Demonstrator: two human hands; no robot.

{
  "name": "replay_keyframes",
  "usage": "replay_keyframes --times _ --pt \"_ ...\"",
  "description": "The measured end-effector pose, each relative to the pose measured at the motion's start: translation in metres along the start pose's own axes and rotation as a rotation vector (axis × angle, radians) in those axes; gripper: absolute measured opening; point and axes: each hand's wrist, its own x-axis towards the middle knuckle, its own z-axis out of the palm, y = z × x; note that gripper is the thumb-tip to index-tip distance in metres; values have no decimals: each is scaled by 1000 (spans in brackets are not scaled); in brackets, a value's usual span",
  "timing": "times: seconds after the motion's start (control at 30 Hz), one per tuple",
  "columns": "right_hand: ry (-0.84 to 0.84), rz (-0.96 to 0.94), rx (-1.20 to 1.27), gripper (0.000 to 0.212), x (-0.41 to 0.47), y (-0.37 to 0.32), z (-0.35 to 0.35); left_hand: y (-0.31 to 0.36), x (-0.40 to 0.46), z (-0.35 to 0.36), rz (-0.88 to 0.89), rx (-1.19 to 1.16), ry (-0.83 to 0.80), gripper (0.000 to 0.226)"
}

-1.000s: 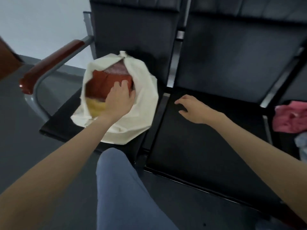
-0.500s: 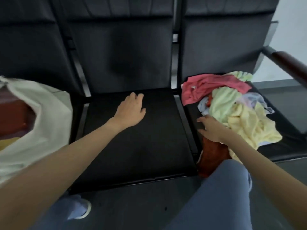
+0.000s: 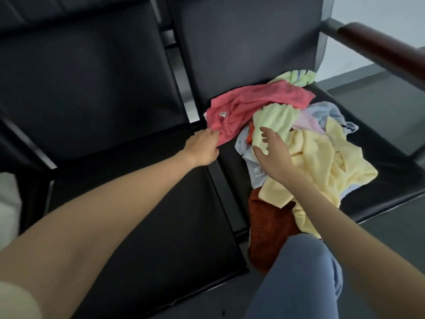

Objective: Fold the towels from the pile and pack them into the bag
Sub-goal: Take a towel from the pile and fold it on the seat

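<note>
Your left hand [image 3: 203,147] reaches across the gap between the two black seats, and its fingertips touch the near-left edge of the pink towel [image 3: 253,104]. Whether those fingers pinch the cloth or only rest against it cannot be told, as the fingertips are hidden at the fold.

Your right hand [image 3: 273,153] hovers over the towel pile [image 3: 299,143] with fingers spread wide and holding nothing; the thumb points left and the fingertips point toward the pale green towel [image 3: 276,118].

The pile lies loose and unfolded on the right seat [image 3: 379,139]. Layout of the pile:
- The pink towel lies at the far left, spread toward the backrest.
- The pale green towel sits in the middle, partly over the pink one.
- A pale yellow towel [image 3: 326,162] covers the near right part and drapes over the seat's front edge.
- A light blue towel [image 3: 250,164] with a small label lies under your right hand (only part of it shows).
- A rust-red towel [image 3: 269,229] hangs over the near front edge, just beside your knee [image 3: 299,272] in blue trousers.
- A striped green towel [image 3: 296,77] lies at the far end, against the backrest.

The middle seat [image 3: 128,180] lies under your left forearm. A wooden armrest [image 3: 381,47] runs along the far right. At the left edge a pale blurred shape shows; it cannot be identified as the bag.
</note>
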Motion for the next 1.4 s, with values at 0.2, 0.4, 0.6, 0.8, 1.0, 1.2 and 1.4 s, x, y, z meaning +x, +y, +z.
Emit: replay_keyframes --times 0.2,0.4,0.6,0.8,1.0,1.2,1.4 --pt "179 116 245 34 13 15 18 1 64 38 -38 -75 -31 50" --pt "169 112 281 32 11 33 33 -1 90 71 -75 -164 75 45" --pt "138 194 404 29 11 28 27 5 74 72 -126 -430 208 15" --pt "-33 570 995 43 17 -11 17 8 7 15 -23 -577 404 7" --pt "-4 751 1546 58 48 -41 26 -15 -96 -26 68 -628 394 11" --pt "-163 752 1377 10 29 -105 68 -69 -205 -24 13 -640 319 9" --pt "-318 493 1398 27 -15 -176 93 -136 -282 -22 -255 -597 486 9"
